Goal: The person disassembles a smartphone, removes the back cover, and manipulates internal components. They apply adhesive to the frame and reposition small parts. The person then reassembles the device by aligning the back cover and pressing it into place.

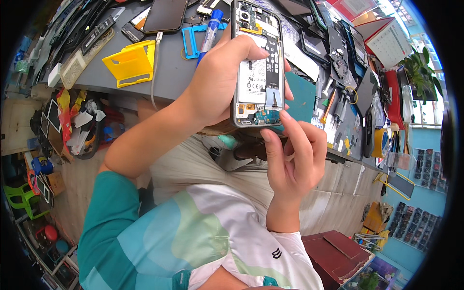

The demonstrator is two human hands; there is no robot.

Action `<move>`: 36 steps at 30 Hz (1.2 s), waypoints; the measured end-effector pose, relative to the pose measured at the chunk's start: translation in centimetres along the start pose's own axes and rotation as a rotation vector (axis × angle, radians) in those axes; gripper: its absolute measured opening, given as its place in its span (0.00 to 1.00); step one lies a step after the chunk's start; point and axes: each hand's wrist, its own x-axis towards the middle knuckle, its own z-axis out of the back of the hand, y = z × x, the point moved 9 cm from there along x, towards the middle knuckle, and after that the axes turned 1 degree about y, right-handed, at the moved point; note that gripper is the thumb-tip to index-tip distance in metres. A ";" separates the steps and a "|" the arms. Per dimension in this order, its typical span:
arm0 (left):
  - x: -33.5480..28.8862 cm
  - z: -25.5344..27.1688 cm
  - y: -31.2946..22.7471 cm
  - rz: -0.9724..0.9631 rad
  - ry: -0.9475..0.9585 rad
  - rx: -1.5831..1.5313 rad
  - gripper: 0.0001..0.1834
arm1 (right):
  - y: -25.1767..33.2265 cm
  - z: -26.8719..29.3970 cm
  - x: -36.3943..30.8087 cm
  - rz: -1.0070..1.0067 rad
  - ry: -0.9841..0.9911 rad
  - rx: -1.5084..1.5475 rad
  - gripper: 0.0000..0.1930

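Note:
My left hand (217, 72) is wrapped round an opened smartphone (252, 87), its thumb over the bared inside and its fingertips showing at the far side. The back cover is off, so the white battery, a dark strip of film and the camera lenses at the top show. A small green circuit board (267, 116) lies at the phone's bottom end. By the lower right corner is my right hand (297, 162). Its index fingertip touches or nearly touches that corner. The right thumb stands apart below the phone's bottom edge, and the other fingers are half curled. Nothing shows between them.
On the grey desk (179, 77) are a yellow phone stand (129, 64), a blue marker (210, 31), a cable (155, 72) and a dark phone (166, 15). Screwdrivers (342, 102), phone parts and a yellow tape roll (381, 143) lie right. A bin (84, 126) stands lower left.

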 end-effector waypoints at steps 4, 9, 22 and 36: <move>0.1 0.0 0.2 0.006 0.005 -0.013 0.28 | -0.3 -0.2 0.3 -0.001 0.005 -0.027 0.28; -0.1 0.0 0.2 0.033 0.006 0.014 0.28 | -0.2 0.1 0.3 0.035 -0.008 -0.074 0.29; -0.2 -0.2 0.1 0.033 0.022 0.028 0.29 | -0.5 -0.3 0.4 0.067 -0.016 -0.080 0.28; -0.3 -0.4 0.0 0.061 0.019 -0.005 0.30 | 0.0 -0.3 0.7 0.142 -0.017 -0.057 0.26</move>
